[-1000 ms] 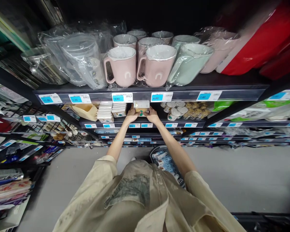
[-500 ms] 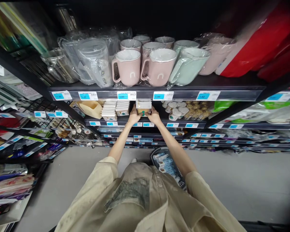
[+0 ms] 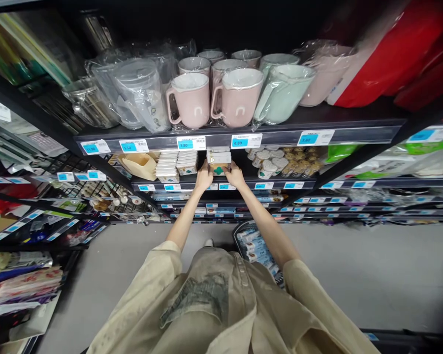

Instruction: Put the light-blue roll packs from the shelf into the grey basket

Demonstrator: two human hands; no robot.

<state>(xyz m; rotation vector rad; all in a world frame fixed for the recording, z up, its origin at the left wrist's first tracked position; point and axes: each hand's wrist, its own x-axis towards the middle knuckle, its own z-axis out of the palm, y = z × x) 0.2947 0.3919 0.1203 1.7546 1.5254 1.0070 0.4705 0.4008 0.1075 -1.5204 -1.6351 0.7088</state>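
My left hand and my right hand reach onto the lower shelf, one at each side of a small box. White on top, it has a tan front with a green mark. Both hands are closed against its sides, thumbs at the front. Left of it stand stacks of similar small white boxes. To the right lie white-topped round containers and clear containers with tan contents.
Pink cups and a wrapped green cup stand on the shelf above my hands. Below, a dark basket on the floor holds blue-and-white packages. Another rack of goods stands left.
The view has shifted a little. More of the box's tan front and green mark shows between my hands, which stay at its sides.
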